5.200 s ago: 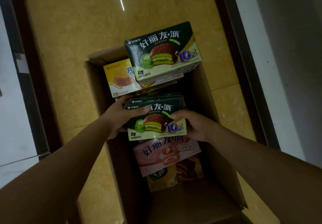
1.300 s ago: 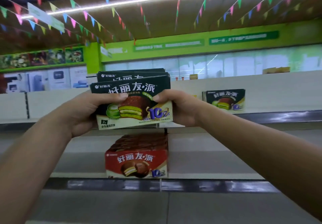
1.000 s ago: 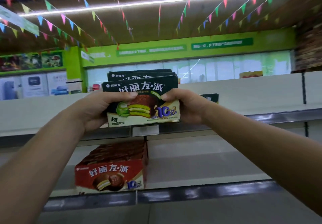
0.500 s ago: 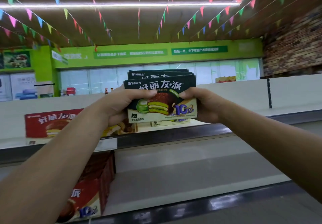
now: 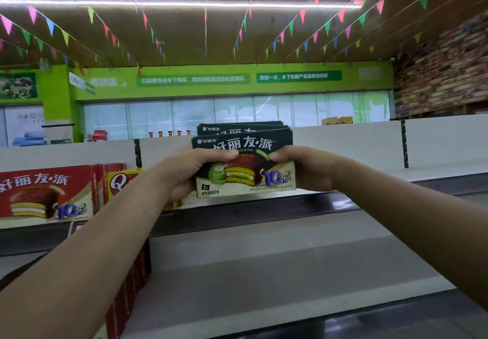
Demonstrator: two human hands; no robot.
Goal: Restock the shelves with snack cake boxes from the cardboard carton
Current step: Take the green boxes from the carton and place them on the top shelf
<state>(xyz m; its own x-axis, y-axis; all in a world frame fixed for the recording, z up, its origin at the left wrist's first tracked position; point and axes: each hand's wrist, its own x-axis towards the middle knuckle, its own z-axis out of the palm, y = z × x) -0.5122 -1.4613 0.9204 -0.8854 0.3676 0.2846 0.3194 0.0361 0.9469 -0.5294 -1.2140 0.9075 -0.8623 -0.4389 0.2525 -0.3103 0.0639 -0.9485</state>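
- In front of a white shop shelf unit, in the head view, a person holds a small stack of dark green snack cake boxes at the level of the upper shelf, printed faces toward the camera.
- The left hand grips the stack's left end, thumb curled over the front face. The right hand grips the right end the same way, so the boxes are pressed between the two hands.
- Progress, as a judgement: the stack is out of the carton, which is not in view, but not yet set down. Red boxes and a yellow box already stand on the upper shelf to the left, so restocking looks partly done.
- Open room: the upper shelf shows bare surface to the right of the stack. Its dark front rail lies just below the boxes and its white back panel is behind them, so the stack must pass over the rail. The lower shelf shows bare surface too, with a lower red row at its left.
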